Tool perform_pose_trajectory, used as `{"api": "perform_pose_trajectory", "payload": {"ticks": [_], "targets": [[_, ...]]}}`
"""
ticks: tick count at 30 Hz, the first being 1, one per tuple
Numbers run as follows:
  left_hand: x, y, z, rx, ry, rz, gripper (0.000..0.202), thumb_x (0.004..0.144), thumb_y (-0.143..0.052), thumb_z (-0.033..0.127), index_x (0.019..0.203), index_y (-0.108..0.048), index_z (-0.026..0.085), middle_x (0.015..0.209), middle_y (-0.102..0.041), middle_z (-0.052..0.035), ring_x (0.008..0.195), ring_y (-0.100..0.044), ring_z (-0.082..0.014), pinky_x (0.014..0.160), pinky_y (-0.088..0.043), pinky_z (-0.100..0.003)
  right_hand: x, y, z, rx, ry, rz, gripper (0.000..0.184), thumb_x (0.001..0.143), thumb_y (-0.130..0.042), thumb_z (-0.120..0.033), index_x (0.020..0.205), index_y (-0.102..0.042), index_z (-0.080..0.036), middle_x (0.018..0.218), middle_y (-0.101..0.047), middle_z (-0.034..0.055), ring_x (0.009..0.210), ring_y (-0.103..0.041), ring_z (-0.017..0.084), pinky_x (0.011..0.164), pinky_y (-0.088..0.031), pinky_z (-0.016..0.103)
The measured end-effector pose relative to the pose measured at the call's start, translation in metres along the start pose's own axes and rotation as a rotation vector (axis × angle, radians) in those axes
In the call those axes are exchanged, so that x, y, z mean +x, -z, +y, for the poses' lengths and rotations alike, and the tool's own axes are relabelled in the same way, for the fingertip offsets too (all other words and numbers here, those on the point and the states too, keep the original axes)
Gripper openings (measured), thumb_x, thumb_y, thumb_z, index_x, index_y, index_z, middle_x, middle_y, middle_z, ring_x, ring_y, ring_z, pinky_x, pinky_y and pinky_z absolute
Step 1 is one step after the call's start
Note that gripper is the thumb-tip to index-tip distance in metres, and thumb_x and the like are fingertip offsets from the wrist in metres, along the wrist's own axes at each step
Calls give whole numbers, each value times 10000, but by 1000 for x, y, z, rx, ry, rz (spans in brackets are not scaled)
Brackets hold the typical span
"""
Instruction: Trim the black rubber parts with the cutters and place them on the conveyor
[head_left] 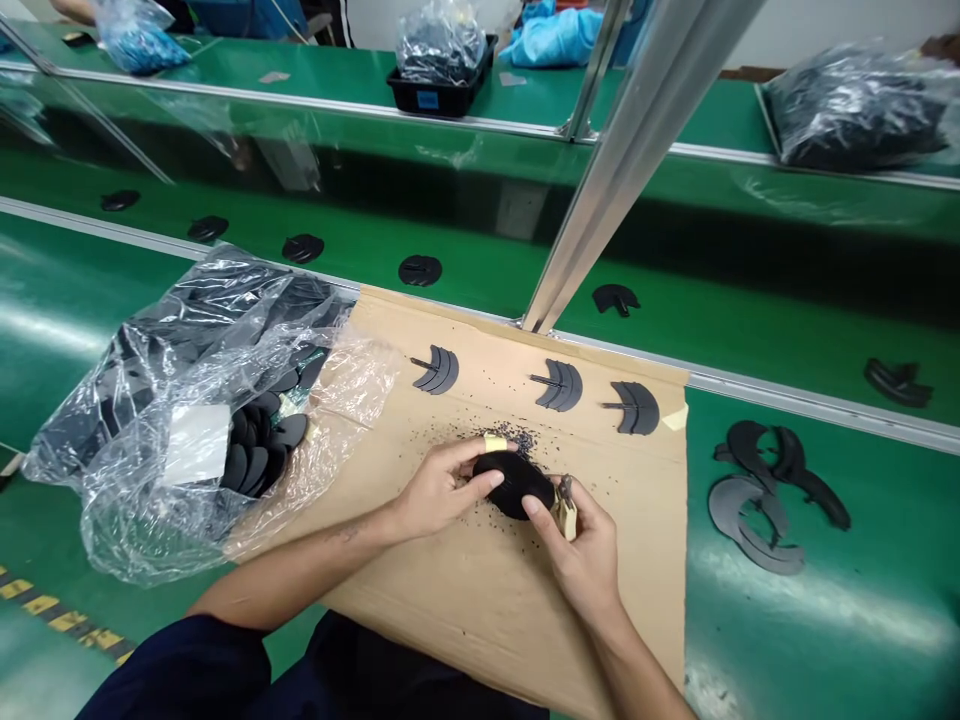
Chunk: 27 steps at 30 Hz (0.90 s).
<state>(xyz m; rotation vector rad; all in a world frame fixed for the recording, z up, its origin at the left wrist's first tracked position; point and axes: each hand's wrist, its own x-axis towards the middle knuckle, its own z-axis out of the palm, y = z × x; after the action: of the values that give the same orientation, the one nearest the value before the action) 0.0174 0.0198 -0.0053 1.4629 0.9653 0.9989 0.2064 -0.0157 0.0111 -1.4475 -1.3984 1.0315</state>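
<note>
Both my hands hold one black oval rubber piece [511, 482] over a sheet of brown cardboard [465, 590]. My left hand [442, 485] pinches its left side; a finger wears yellowish tape. My right hand [581, 550] grips its right end, with taped fingers and a small dark tool or scrap near the thumb. Black crumbs [514, 437] lie scattered just behind the piece. Three fanned stacks of black crescent pieces [436, 370] [559, 385] [636, 407] lie in a row at the cardboard's far edge.
A clear plastic bag [187, 420] of black oval pieces lies to the left. Trimmed black offcuts [772, 500] sit on the green table at right. Black pieces [420, 270] ride the green conveyor behind a metal rail. A slanted metal post [600, 200] rises from the rail.
</note>
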Motion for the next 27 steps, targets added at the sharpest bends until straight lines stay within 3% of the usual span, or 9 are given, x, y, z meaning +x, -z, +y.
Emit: {"api": "perform_pose_trajectory", "payload": {"ticks": [5, 7, 10, 14, 20, 27], "targets": [[1, 9, 5, 328, -338, -71, 309, 965, -606, 210, 1266, -671, 182, 1096, -743, -113, 976, -705, -199, 854, -607, -343, 3, 5, 0, -149, 284, 35, 177, 890, -697, -298, 1049, -672, -224, 999, -730, 93, 911, -691, 244, 776, -568, 364], [0, 10, 6, 389, -406, -100, 361, 967, -603, 191, 1326, -627, 186, 1078, -739, -108, 942, -702, -187, 824, -606, -330, 3, 5, -1, -172, 367, -14, 145, 888, -692, -228, 1032, -674, -229, 978, -734, 89, 889, -703, 236, 779, -577, 368], [0, 8, 7, 341, -404, -75, 422, 938, -665, 237, 1349, -600, 168, 1032, -737, -103, 904, -697, -188, 807, -601, -332, 1, 4, 0, -165, 418, -41, 110, 889, -668, -155, 969, -672, -230, 890, -730, 66, 802, -707, 209, 719, -582, 340], [2, 7, 9, 246, -433, -77, 334, 908, -711, 312, 1197, -690, 148, 923, -718, -95, 838, -667, -185, 737, -571, -317, -2, 2, 4, -132, 468, -46, 154, 884, -646, -103, 964, -660, -234, 886, -724, 60, 804, -707, 209, 698, -581, 343], [1, 5, 13, 234, -494, -27, 184, 931, -678, 218, 1105, -714, 169, 925, -756, -91, 827, -688, -180, 735, -556, -324, -1, 2, 4, -138, 470, -73, 165, 893, -617, -101, 991, -658, -226, 879, -713, 63, 764, -692, 194, 661, -567, 320], [1, 6, 15, 232, -515, -41, 209, 931, -675, 205, 1135, -697, 166, 940, -773, -102, 839, -713, -189, 753, -579, -345, 0, 3, 1, -151, 463, -107, 179, 893, -613, -93, 1002, -648, -231, 887, -710, 67, 764, -686, 188, 664, -565, 314]]}}
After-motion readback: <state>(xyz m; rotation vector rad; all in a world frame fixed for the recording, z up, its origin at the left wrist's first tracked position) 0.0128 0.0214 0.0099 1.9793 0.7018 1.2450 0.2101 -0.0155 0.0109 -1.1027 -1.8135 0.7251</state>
